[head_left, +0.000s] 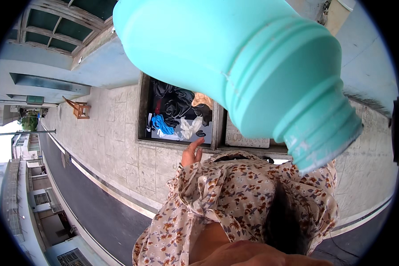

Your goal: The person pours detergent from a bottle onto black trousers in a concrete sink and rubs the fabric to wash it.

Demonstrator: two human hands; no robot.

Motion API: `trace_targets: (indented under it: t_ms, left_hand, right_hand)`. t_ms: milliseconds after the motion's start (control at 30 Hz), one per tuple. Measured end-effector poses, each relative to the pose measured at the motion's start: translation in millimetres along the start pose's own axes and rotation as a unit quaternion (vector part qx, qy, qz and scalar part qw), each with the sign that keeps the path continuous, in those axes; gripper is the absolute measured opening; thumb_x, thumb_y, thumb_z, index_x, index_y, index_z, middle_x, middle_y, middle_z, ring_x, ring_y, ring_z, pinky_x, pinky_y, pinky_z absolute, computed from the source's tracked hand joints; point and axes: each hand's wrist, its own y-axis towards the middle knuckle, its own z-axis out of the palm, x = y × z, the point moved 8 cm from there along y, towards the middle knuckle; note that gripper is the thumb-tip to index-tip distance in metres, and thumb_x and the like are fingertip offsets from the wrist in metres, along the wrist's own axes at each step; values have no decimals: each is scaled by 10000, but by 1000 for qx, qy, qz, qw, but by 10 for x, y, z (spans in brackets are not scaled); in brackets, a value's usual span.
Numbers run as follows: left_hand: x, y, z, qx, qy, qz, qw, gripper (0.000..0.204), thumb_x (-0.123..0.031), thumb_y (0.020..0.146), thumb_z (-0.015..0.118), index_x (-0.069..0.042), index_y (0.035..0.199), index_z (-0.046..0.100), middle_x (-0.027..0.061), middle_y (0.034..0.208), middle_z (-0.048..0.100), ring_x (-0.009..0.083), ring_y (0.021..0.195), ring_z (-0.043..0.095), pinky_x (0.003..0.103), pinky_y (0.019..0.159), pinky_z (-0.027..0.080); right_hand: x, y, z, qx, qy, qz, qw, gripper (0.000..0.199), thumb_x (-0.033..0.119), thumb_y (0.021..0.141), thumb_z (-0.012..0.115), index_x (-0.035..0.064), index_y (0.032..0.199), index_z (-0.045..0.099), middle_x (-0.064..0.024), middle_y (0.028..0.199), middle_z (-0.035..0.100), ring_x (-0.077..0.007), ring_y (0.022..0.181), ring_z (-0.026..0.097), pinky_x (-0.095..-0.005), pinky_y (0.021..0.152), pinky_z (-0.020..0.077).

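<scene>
Head view: one turquoise bottle (235, 66), one raised hand (191, 154).

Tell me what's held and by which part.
A turquoise bottle hangs uncapped near the camera; its grip is out of view. The visible hand, over the basin, holds nothing.

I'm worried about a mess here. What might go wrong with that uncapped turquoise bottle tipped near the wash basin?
1. The turquoise bottle has no cap and its neck points downward. Anything inside may pour out too fast, or miss the stone basin and land on the floral sleeve.
2. The open hand reaches toward the clothes in the basin, so it may get splashed.
</scene>
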Motion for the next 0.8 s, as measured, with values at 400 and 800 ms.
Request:
trace_targets:
  t_ms: [400,800]
  left_hand:
    - [23,-98,0,25,35,-28,999,341,-19,888,458,-34,1227,488,131,1135,602,229,1107,544,325,950,389]
    - [-19,-26,29,21,-22,-35,999,358,-19,879,467,-44,1235,493,127,1136,605,223,1113,540,327,945,393]
  right_hand:
    - [-26,-218,-32,7,46,6,999,308,59,767,675,8,1059,589,-86,1036,618,-166,876,600,-291,676,510]
    - [-17,-225,-168,-7,16,38,999,289,35,767,663,24,1045,588,-70,1001,626,-156,837,609,-282,619,531]
